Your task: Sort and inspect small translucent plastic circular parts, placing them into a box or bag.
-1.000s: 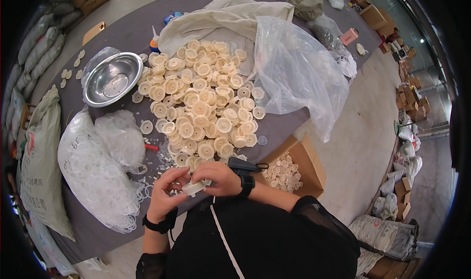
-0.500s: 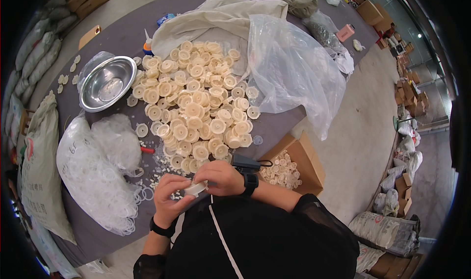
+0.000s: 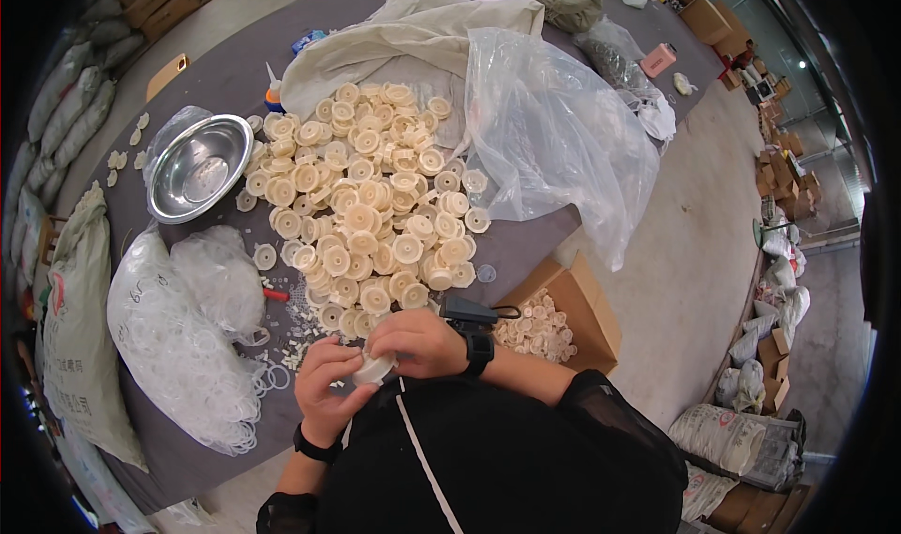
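Close to my body, a round cream-white plastic cap (image 3: 374,370) is pinched between both hands. My left hand (image 3: 327,389) grips it from the left with fingers and thumb, and my right hand (image 3: 422,341) closes on its upper right side. A large heap of similar cream round caps (image 3: 361,217) lies just beyond my hands. Small white plastic pieces (image 3: 293,354) are scattered beside my left fingers. To the left, a clear bag of translucent rings (image 3: 221,398) spills some onto the dark cloth.
A steel bowl (image 3: 200,169) stands at the far left. Right of the heap lies a clear plastic sheet (image 3: 563,140). An open cardboard box (image 3: 591,318) of small pale parts sits beside my right forearm. A woven sack (image 3: 84,337) leans at the left edge.
The cap has tilted, turning more of its round side upward. Both hands keep hold of it, with my left hand slightly lower. The view has shifted a little.
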A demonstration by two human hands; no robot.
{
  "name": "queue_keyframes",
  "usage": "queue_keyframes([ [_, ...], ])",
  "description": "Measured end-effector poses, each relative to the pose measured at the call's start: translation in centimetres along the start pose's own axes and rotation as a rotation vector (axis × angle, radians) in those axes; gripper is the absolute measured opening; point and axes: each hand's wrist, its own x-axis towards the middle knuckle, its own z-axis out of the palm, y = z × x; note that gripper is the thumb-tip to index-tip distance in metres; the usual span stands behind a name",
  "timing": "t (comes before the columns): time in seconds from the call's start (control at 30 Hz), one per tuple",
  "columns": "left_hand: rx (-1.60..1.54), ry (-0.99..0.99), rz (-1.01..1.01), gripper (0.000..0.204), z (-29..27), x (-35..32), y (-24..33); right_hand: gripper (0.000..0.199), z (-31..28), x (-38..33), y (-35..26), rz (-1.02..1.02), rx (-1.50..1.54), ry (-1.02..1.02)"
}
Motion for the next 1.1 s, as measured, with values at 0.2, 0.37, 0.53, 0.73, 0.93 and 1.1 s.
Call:
queue_keyframes([
  [0.2,-0.281,0.039,-0.242,0.036,0.5,0.7,0.8,0.026,-0.8,0.3,0.2,-0.068,0.013,-0.017],
  [0.37,-0.066,-0.070,-0.187,0.036,0.0,0.8,0.7,0.026,-1.4,0.4,0.2,-0.046,-0.004,-0.072],
  [0.53,-0.153,-0.049,-0.180,0.035,0.1,1.1,0.2,0.025,-1.4,0.3,0.4,-0.041,0.007,-0.107],
  [0.73,-0.209,-0.002,-0.075,0.031,0.3,0.5,-1.2,0.023,-1.2,0.2,0.4,-0.016,0.055,-0.097],
  [0.93,-0.175,0.049,-0.023,0.030,0.4,0.3,-0.9,0.022,-0.6,0.2,0.4,0.004,0.101,-0.075],
  [1.1,-0.405,0.131,-0.325,0.034,0.9,0.3,-0.2,0.023,-0.5,0.5,0.4,0.004,0.061,-0.085],
])
